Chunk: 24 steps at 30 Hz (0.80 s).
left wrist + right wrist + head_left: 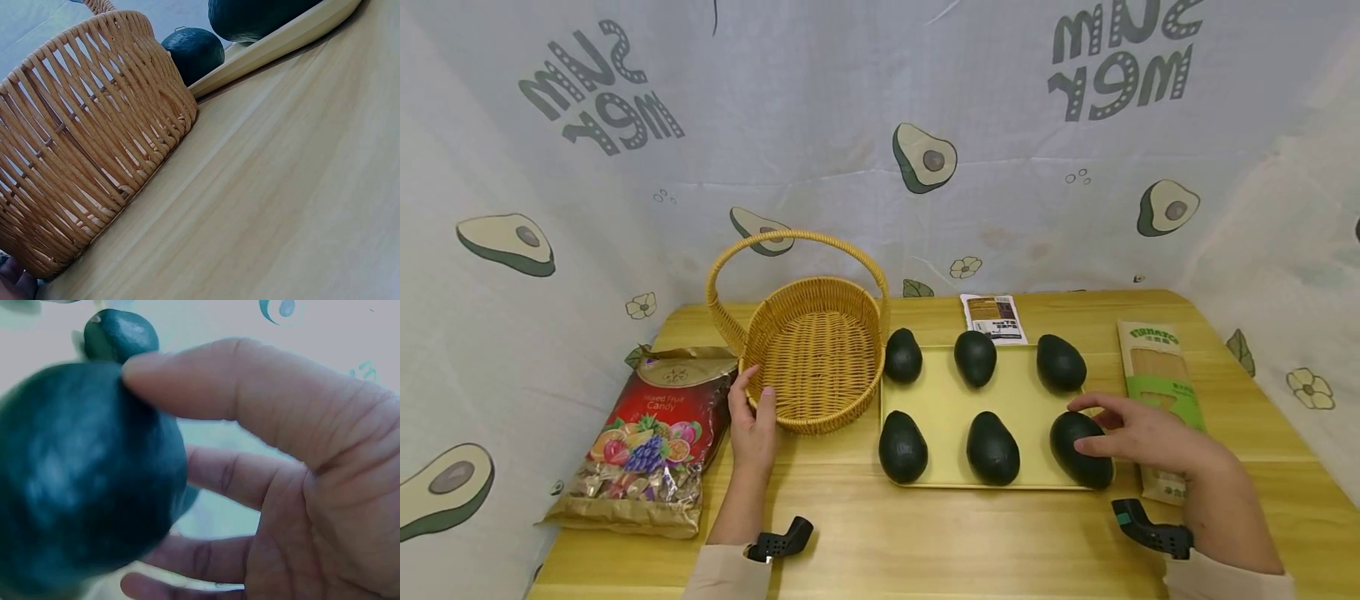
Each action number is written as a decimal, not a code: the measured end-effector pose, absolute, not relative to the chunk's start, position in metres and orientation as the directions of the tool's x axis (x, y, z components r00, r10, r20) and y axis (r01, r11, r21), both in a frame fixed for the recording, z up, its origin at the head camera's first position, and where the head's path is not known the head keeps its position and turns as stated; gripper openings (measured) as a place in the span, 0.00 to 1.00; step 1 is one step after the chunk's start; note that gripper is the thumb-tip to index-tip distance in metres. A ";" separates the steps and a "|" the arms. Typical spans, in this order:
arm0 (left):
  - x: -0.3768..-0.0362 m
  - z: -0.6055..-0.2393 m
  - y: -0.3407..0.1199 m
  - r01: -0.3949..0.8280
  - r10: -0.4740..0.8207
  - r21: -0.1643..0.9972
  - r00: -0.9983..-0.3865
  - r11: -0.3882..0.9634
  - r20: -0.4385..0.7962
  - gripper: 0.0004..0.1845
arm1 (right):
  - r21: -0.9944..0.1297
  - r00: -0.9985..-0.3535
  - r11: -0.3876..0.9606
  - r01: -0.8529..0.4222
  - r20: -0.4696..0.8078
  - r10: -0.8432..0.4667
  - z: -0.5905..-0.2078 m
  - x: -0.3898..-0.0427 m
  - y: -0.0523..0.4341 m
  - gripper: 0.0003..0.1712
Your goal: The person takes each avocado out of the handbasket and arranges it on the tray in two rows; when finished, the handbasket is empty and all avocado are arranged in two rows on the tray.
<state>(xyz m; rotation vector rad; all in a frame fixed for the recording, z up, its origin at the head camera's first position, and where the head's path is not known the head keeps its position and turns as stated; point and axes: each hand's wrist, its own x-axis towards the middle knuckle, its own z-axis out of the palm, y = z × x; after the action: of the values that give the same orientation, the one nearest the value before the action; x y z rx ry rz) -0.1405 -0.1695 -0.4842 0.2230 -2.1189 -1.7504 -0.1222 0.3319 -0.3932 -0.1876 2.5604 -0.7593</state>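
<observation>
At the far left lies a bag of mixed fruit candy (651, 442). Just beside it, the left hand (752, 425) rests with relaxed, nearly straight fingers against the near rim of the wicker basket (812, 354), gripping nothing. Right of the basket sits a yellow tray (947, 400) bearing six dark avocados (two rows of three). The right hand (1138, 433) curls over the avocado (1078, 450) at the tray's near right corner, thumb and fingers closing around it. Beyond the hand lies a green noodle packet (1159, 375).
</observation>
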 end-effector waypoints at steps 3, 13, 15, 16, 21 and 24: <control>-0.141 -0.485 -0.170 0.125 -0.359 0.969 -0.912 0.211 0.196 0.22 | -0.541 -0.891 0.841 0.009 -0.386 -0.239 -0.394 -0.122 0.338 0.36; -0.143 -0.484 -0.171 0.136 -0.365 0.968 -0.908 0.212 0.207 0.22 | -0.560 -0.893 0.828 -0.003 -0.371 -0.254 -0.397 -0.127 0.336 0.39; -0.143 -0.485 -0.171 0.140 -0.363 0.967 -0.908 0.212 0.210 0.22 | -0.561 -0.892 0.828 0.005 -0.376 -0.250 -0.397 -0.128 0.335 0.40; -0.143 -0.485 -0.171 0.141 -0.361 0.968 -0.908 0.210 0.211 0.22 | -0.562 -0.891 0.827 0.013 -0.381 -0.246 -0.396 -0.127 0.334 0.40; -0.142 -0.486 -0.172 0.130 -0.354 0.970 -0.914 0.205 0.197 0.23 | -0.555 -0.911 0.832 0.002 -0.344 -0.228 -0.394 -0.126 0.333 0.39; -0.141 -0.486 -0.172 0.120 -0.351 0.971 -0.918 0.205 0.188 0.23 | -0.559 -0.930 0.829 -0.008 -0.300 -0.211 -0.393 -0.125 0.332 0.38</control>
<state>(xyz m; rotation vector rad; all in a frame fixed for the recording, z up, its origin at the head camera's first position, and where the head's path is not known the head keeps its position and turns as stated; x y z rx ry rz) -0.1415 -0.1721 -0.4860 0.2152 -2.1188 -1.7605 -0.1251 0.3320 -0.3927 -0.1650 2.6593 -0.8106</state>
